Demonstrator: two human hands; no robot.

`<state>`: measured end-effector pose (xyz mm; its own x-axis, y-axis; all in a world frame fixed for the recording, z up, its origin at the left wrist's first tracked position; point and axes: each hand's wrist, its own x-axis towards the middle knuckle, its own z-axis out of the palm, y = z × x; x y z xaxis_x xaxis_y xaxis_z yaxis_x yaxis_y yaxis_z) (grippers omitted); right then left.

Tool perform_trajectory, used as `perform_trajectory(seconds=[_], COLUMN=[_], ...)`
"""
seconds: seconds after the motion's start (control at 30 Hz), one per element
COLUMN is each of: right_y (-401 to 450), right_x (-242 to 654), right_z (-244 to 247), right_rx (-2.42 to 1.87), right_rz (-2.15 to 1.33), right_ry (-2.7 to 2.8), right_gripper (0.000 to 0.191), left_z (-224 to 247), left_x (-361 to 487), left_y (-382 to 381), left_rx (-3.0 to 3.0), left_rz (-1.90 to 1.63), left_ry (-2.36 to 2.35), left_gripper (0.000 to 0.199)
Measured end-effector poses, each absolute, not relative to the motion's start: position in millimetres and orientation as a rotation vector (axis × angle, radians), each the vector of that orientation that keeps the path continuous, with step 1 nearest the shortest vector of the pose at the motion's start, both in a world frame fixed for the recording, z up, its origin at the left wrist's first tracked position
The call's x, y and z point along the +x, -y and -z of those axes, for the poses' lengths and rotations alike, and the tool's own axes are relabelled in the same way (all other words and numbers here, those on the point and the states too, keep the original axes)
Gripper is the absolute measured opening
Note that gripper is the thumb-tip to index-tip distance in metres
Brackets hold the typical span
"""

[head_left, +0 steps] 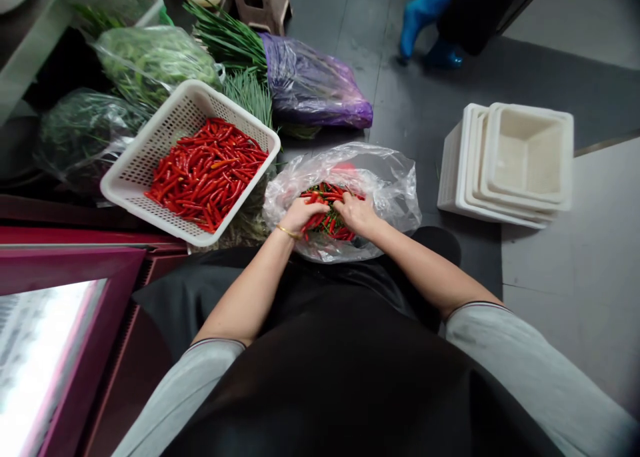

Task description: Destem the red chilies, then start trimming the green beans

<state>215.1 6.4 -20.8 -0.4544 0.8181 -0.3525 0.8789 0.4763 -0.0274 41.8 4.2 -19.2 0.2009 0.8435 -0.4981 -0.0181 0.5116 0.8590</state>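
A clear plastic bag [395,193] lies opened out in front of me, with red chili peppers [334,227] and their green stems inside. My left hand [303,215] is closed around a few red chilies at the bag's left side. Just to its right, my right hand [356,213] has its fingers bent together among the chilies; what they pinch is hidden. To the left, a white perforated basket [120,189] is tilted and holds a large heap of red chilies [207,170] that look free of stems.
Behind the basket are bagged green vegetables [155,60] and long green stalks in a purple bag [317,83]. Stacked white bins [530,153] stand at the right. Another person's blue boots [425,27] and a small stool [260,3] are farther back. A maroon-framed unit [95,297] borders my left.
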Motion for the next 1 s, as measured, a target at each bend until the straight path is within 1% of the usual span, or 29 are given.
perform_trajectory(seconds=[0.07,0.17,0.27,0.37,0.43,0.5,0.53,0.6,0.63,0.7,0.77,0.8,0.87,0.93,1.0], right_y=[-5.8,-10.2,-19.4,-26.5,-27.4,-24.5,-21.8,-15.4,-12.3,-8.3,-8.5,-9.8,-13.3,-15.4,-14.9], right_x=[218.7,222.5,226.0,232.4,236.3,236.5,234.4,225.3,218.8,205.4,196.8,195.8,199.7,207.2,212.6], right_z=[33.9,45.0,38.8,19.1,7.1,2.7,4.0,11.6,16.5,24.1,25.2,23.5,18.0,15.2,19.2], right_rx=[1.283,1.207,1.195,1.19,1.144,1.121,1.181,1.469,1.65,1.905,1.937,1.906,1.831,1.698,1.512], right_rz=[0.34,0.33,0.352,0.514,0.794,1.25,1.507,1.956,2.1,2.21,2.101,1.956,1.482,0.953,0.618], right_ry=[-2.478,-2.491,-2.563,-2.68,-2.777,-2.808,-2.769,-2.587,-2.475,-2.312,-2.328,-2.409,-2.609,-2.676,-2.596], right_gripper=[0.039,0.038,0.038,0.037,0.033,0.029,0.03,0.034,0.036,0.035,0.033,0.033,0.034,0.034,0.034], left_z=[18.3,19.2,22.0,21.5,17.2,11.3,8.9,8.0,10.0,18.4,29.3,34.0,39.9,40.8,38.7], left_x=[29.5,21.2,27.9,36.6,37.0,33.9,32.4,32.4,34.4,40.7,46.0,46.8,43.6,35.8,27.8], left_y=[-3.5,-3.9,-5.3,-7.4,-8.0,-7.4,-6.6,-4.6,-3.7,-2.5,-2.6,-3.0,-4.0,-4.6,-4.9], left_rx=[0.703,0.679,0.793,1.056,1.216,1.255,1.225,1.078,0.962,0.691,0.438,0.349,0.253,0.211,0.199], left_rz=[-0.743,-0.738,-0.788,-0.744,-0.661,-0.64,-0.668,-0.779,-0.85,-0.962,-1.01,-1.011,-0.991,-0.972,-0.929], left_ry=[-1.071,-0.981,-1.125,-1.226,-1.182,-1.083,-1.036,-0.991,-0.998,-1.031,-1.052,-1.047,-1.01,-0.951,-0.91], left_gripper=[0.023,0.023,0.024,0.031,0.028,0.027,0.028,0.03,0.03,0.03,0.026,0.023,0.017,0.015,0.017])
